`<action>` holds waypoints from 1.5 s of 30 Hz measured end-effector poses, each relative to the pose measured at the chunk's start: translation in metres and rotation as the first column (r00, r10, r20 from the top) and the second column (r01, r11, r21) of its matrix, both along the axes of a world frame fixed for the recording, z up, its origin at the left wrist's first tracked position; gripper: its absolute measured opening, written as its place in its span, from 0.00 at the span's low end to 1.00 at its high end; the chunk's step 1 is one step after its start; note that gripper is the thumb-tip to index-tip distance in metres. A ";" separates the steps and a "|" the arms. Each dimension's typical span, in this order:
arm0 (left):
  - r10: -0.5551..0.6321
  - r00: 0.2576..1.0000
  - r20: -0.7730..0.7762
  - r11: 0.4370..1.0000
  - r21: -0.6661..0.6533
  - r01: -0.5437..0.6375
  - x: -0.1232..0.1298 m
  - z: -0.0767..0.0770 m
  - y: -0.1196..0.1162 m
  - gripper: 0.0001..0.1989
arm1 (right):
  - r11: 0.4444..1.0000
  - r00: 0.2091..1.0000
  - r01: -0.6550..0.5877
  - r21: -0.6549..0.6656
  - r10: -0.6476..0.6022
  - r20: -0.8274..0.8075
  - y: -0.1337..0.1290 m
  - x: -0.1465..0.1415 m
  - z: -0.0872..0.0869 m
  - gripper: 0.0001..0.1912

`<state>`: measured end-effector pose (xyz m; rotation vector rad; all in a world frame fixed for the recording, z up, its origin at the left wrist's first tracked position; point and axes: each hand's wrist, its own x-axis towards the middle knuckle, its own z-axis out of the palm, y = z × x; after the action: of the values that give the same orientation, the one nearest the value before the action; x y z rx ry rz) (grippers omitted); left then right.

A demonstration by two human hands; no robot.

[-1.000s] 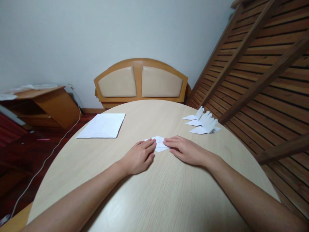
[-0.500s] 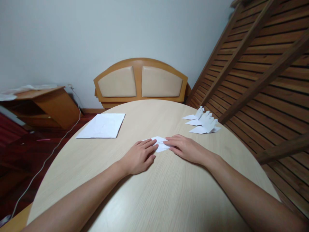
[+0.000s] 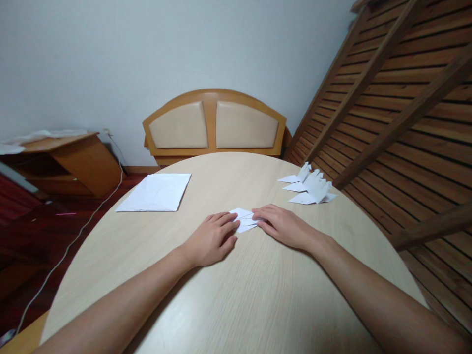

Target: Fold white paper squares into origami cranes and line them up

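1. Lying flat near the middle of the round, pale wood-grain table (image 3: 250,295), the small folded white paper (image 3: 245,221) sits between the two hands, its near and far points uncovered and its side edges partly hidden under fingers.
2. The bare left hand (image 3: 211,241) is spread, palm down, clenched on nothing; its fingertips rest on the paper's left part, and its thumb lies apart on the wood.
3. The bare right hand (image 3: 285,226) bends its fingers over the paper's right edge; whether it pinches the sheet or only presses cannot be told.
4. A narrow gap separates the hands, with creased layers of the paper showing through it.
5. Toward the near side, a broad stretch of tabletop runs between the forearms.
6. Beyond the left hand, a flat, four-sided stack of white paper sheets (image 3: 157,192) lies close along the table's left rim, well apart from the fingers.
7. Beyond the right hand, three bird-shaped white paper foldings (image 3: 311,192) stand bunched near the far right rim, a strip of wood between.
8. Past that rim slopes a brown slatted wooden panel (image 3: 405,123); past the far edge stands an arched wooden headboard with cream panels (image 3: 211,128).
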<state>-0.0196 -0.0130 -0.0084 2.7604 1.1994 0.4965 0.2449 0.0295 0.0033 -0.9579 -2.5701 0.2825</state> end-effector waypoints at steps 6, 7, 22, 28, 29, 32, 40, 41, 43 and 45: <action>-0.056 0.998 0.032 0.998 0.014 0.056 0.000 0.003 0.000 0.18 | 0.998 0.996 -0.061 0.007 0.061 -0.058 -0.002 -0.004 -0.004 0.16; -0.072 0.997 0.032 0.997 0.011 0.072 0.000 0.004 0.000 0.18 | 0.997 0.995 -0.075 0.005 0.075 -0.063 -0.002 -0.005 -0.004 0.16; -0.126 0.991 0.049 0.992 0.008 0.126 -0.002 0.002 0.004 0.13 | 0.985 0.986 -0.164 0.058 0.164 0.013 -0.006 -0.011 0.001 0.09; -0.157 0.987 0.034 0.987 0.039 0.156 -0.002 0.002 0.005 0.12 | 0.979 0.982 -0.187 0.076 0.184 0.042 -0.008 -0.013 0.004 0.09; -0.159 0.987 0.032 0.986 0.045 0.157 -0.002 0.003 0.005 0.12 | 0.980 0.983 -0.183 0.078 0.180 0.045 -0.008 -0.013 0.004 0.09; -0.142 0.989 0.049 0.989 0.050 0.140 0.001 0.004 0.004 0.11 | 0.984 0.986 -0.161 0.080 0.158 0.045 -0.009 -0.014 0.004 0.08; -0.030 0.994 0.102 0.999 0.017 0.029 0.004 0.002 0.003 0.11 | 0.995 0.996 -0.083 0.064 0.082 0.022 -0.010 -0.020 0.003 0.09; -0.013 0.993 0.114 1.000 0.011 0.012 0.004 0.003 0.002 0.11 | 0.996 0.997 -0.072 0.059 0.071 0.018 -0.009 -0.021 0.002 0.09; 0.023 0.991 0.132 1.000 -0.005 -0.023 0.004 0.003 0.002 0.11 | 0.998 0.999 -0.051 0.047 0.051 0.008 -0.009 -0.023 0.000 0.10; 0.059 0.989 0.139 0.998 -0.021 -0.057 0.005 0.002 0.002 0.11 | 0.999 1.000 -0.030 0.039 0.030 -0.009 -0.008 -0.025 -0.002 0.10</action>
<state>-0.0147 -0.0112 -0.0060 2.6330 1.2475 0.6693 0.2201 0.0211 0.0011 -0.9027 -2.5730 0.2440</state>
